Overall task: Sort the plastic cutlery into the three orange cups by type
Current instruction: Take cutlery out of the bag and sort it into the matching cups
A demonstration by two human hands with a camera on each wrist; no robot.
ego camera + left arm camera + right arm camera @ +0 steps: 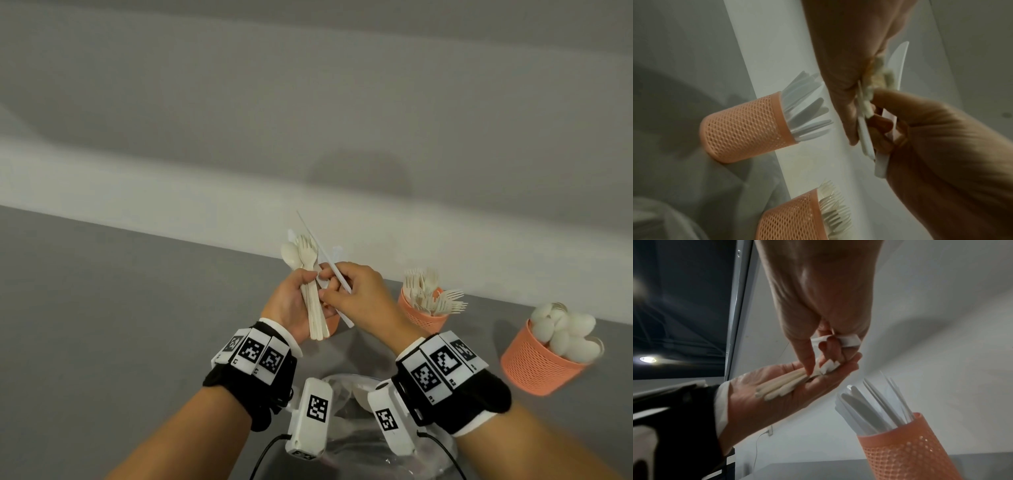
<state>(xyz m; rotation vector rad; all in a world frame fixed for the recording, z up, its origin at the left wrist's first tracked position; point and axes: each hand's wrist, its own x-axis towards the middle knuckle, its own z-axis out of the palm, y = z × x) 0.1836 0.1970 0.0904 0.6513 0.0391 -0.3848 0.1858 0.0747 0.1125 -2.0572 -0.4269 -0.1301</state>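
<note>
My left hand [291, 294] grips a bundle of cream cutlery [306, 255], forks and a spoon, heads pointing up, above the table. My right hand [356, 291] pinches a white knife [318, 243] that stands slanted against the bundle. In the right wrist view the bundle's handles [781, 386] lie across my left palm [766, 410]. The knife cup [742, 128] stands under the hands and is mostly hidden in the head view. To the right are the fork cup [423, 313] and, farther right, the spoon cup [537, 363].
A clear plastic bag [346, 387] lies on the grey table [102, 308] near me, between my wrists. A pale wall [308, 102] rises right behind the cups. Cables run from the wrist cameras toward me.
</note>
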